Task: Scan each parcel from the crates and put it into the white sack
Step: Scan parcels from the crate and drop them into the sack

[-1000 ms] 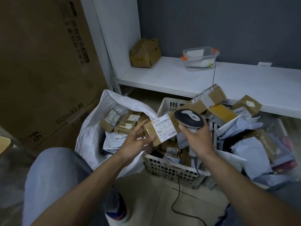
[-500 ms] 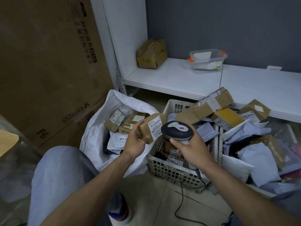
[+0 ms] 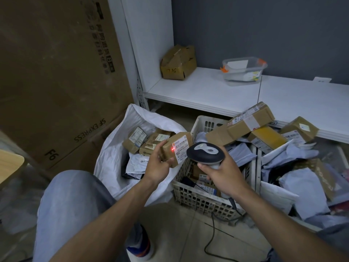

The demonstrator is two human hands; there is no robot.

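My left hand (image 3: 157, 163) grips a small brown cardboard parcel (image 3: 176, 148) with a white label, held over the seam between sack and crate. A red scanner dot lies on the parcel's side. My right hand (image 3: 221, 171) grips the handle of a dark barcode scanner (image 3: 204, 153), its head just right of the parcel and pointing at it. The white sack (image 3: 117, 148) stands open at centre left with several boxes and mailers inside. A white plastic crate (image 3: 198, 197) and a second crate (image 3: 273, 193) to its right hold several boxes and grey mailers.
Tall cardboard cartons (image 3: 56, 82) stand on the left. A white shelf (image 3: 217, 93) behind carries a crumpled box (image 3: 178, 63) and a clear plastic tub (image 3: 244, 70). The scanner's cable (image 3: 212, 233) trails over the tiled floor. My knee (image 3: 71, 208) is at lower left.
My left hand turned the parcel and carried it left toward the sack. The scanner followed it left, and a red dot now shows on the parcel.
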